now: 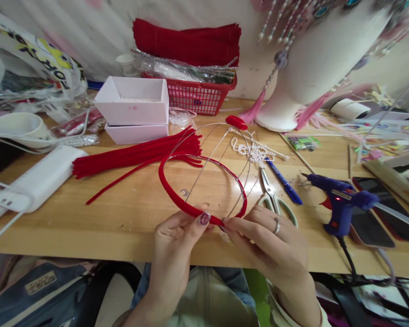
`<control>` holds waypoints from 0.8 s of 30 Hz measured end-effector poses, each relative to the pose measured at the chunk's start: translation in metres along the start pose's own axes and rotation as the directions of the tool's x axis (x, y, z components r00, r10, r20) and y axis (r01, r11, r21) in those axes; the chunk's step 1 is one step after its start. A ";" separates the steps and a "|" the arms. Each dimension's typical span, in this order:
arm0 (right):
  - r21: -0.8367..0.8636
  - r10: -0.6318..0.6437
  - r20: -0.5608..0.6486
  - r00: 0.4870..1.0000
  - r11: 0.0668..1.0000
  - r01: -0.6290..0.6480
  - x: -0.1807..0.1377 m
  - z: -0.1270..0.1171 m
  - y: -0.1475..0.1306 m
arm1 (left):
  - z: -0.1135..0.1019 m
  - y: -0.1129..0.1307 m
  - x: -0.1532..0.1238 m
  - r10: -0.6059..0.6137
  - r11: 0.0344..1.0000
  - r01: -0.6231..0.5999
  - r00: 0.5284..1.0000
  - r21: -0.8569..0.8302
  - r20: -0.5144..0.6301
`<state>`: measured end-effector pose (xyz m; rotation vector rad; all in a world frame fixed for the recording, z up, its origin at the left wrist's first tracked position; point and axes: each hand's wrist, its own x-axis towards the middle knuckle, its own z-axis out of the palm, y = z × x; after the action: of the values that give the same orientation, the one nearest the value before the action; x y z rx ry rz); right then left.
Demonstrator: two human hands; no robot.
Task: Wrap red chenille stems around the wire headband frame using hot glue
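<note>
A wire hoop frame (177,195) wrapped in red fuzzy chenille rests over the wooden table (122,218) near its front edge, with bare silver wires arching up to a red tip (236,121). My left hand (177,245) pinches the hoop's near rim with thumb and fingers. My right hand (266,240), a ring on one finger, pinches the same rim just to the right. A bundle of red chenille stems (136,154) lies to the left behind the hoop.
Scissors (271,195), a blue pen (282,180) and a blue glue gun (337,202) lie right of the hoop. White boxes (134,109), a red basket (197,93), a white mannequin neck (313,68) and a string of pearl beads (252,152) sit behind. A white charger (37,179) lies left.
</note>
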<state>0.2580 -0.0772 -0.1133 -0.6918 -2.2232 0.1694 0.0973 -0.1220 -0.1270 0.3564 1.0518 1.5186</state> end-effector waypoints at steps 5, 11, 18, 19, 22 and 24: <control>-0.009 0.012 -0.024 1.000 1.000 -0.012 -0.001 0.001 -0.001 | 0.001 -0.002 0.000 -0.002 1.000 0.003 1.000 -0.006 0.013; 0.021 0.013 -0.064 0.998 1.000 -0.011 -0.004 0.002 -0.002 | -0.001 -0.004 0.001 -0.003 0.999 0.002 1.000 0.032 0.011; -0.005 -0.013 -0.060 0.998 1.000 0.013 -0.004 0.002 -0.001 | -0.003 -0.004 0.000 -0.001 0.999 0.001 1.000 0.036 -0.006; -0.007 -0.011 -0.066 0.998 1.000 0.011 -0.004 0.002 -0.001 | -0.003 -0.004 0.000 0.004 1.000 -0.003 1.000 0.025 -0.012; 0.005 -0.010 -0.082 0.997 1.000 0.010 -0.006 0.003 -0.001 | 0.000 -0.004 0.000 0.007 1.000 -0.007 1.000 -0.005 -0.007; 0.019 -0.012 -0.087 0.996 1.000 0.014 -0.008 0.003 -0.001 | 0.002 -0.003 0.000 -0.001 1.000 0.002 1.000 -0.027 0.020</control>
<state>0.2596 -0.0821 -0.1200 -0.6619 -2.1397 0.1518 0.1004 -0.1217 -0.1286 0.3510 1.0141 1.5236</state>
